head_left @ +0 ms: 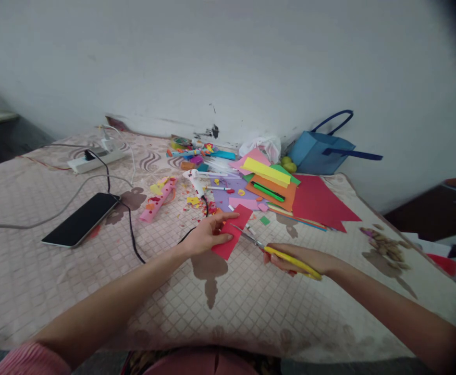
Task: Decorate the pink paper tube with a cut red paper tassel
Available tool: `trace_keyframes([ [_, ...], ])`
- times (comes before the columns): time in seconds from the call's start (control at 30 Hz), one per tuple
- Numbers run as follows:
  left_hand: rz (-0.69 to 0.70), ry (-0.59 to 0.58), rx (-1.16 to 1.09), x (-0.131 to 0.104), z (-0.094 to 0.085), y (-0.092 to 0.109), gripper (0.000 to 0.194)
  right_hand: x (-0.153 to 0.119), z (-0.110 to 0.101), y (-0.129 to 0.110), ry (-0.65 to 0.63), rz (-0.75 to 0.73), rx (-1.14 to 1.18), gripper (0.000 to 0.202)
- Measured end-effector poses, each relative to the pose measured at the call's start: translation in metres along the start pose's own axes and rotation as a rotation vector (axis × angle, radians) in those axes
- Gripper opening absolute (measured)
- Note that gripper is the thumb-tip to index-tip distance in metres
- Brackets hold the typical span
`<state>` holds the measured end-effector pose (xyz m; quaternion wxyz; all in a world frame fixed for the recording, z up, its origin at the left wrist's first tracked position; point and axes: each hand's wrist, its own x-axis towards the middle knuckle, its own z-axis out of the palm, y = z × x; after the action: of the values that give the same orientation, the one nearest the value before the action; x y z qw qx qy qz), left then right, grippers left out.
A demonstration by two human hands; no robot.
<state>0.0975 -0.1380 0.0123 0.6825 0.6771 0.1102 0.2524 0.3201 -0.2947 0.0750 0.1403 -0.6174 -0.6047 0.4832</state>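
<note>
My left hand [208, 233] grips a strip of red paper [230, 240] over the front middle of the table, thumb and fingers closed on its left side. In my right hand [290, 259] is a pair of scissors [292, 262] with yellow handles. Their metal blades point left and reach the strip's right side near its middle; whether they are cutting into it I cannot tell. Just beyond the strip lie paper scraps [208, 208] and a white hot glue gun [195, 183]. A green pen or cutter [267, 191] rests on orange paper.
A black tablet or phone [81, 220] lies at left, with cables running past it to a white power strip [95, 160]. Left of the glue gun is a decorated pink paper tube [158, 200]. Red paper sheets [321, 200] and a blue bag [319, 152] are at right.
</note>
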Motion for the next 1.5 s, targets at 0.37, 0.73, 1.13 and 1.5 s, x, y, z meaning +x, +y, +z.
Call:
trace_keyframes([
  [0.37,0.004,0.022,0.005,0.000,0.001,0.000,0.056,0.001,0.001,0.007,0.006,0.012,-0.005,0.031],
  [0.73,-0.001,0.015,0.016,0.000,0.001,-0.001,0.055,0.001,0.001,0.003,-0.009,0.010,-0.019,0.029],
  [1.13,-0.001,0.010,-0.003,0.001,0.001,-0.001,0.056,0.001,0.001,-0.015,-0.133,0.050,-0.132,0.037],
  [1.5,-0.008,0.008,-0.052,0.001,0.001,-0.001,0.059,0.002,0.002,-0.010,-0.138,0.064,-0.148,0.041],
])
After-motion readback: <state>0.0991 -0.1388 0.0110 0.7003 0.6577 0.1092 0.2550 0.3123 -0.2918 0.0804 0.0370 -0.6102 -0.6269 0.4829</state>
